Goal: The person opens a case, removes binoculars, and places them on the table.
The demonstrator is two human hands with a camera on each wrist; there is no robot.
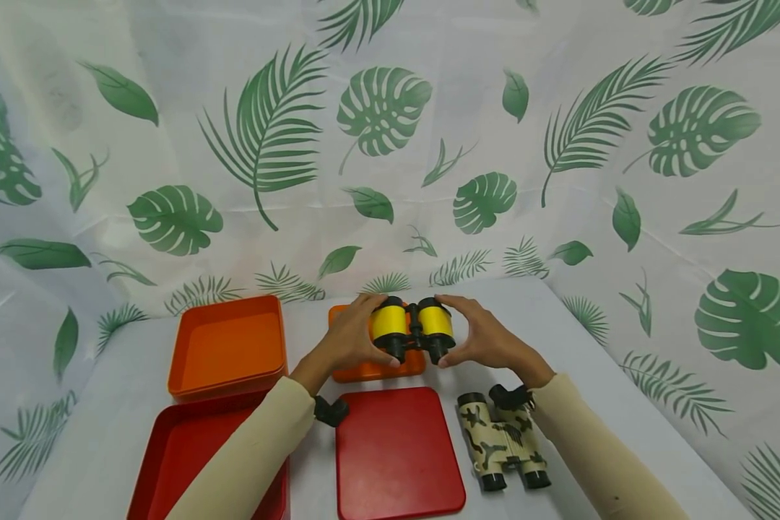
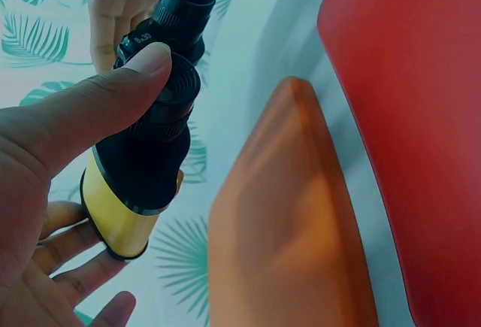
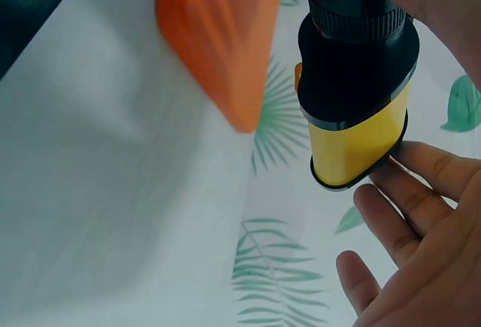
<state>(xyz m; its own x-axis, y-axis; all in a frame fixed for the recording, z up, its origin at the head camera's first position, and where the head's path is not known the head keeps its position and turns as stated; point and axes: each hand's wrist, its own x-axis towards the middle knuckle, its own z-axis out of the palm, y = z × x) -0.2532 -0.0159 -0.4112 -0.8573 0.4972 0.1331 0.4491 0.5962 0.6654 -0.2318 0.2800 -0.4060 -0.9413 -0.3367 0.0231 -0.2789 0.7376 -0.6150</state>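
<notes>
Yellow-and-black binoculars (image 1: 437,321) are held up between both hands in the head view, above an orange lid-like piece (image 1: 364,373). My left hand (image 1: 351,336) grips the left barrel; its thumb lies at the eyepiece and its fingers are at the far end, as the left wrist view shows with the binoculars (image 2: 124,207). On the other barrel, my right hand (image 1: 487,338) pinches likewise with thumb and fingers. In the right wrist view, the yellow barrel of the binoculars (image 3: 357,150) sits between the right thumb and fingertips. The orange piece is partly hidden behind the binoculars.
A flat red lid-like piece (image 1: 396,455) lies nearest the person, in the middle. Camouflage binoculars (image 1: 494,442) lie to its right, under the right wrist. At left stand an orange tray (image 1: 227,347) and a red tray (image 1: 182,440), partly covered by the left sleeve. Leaf-patterned cloth surrounds the white table.
</notes>
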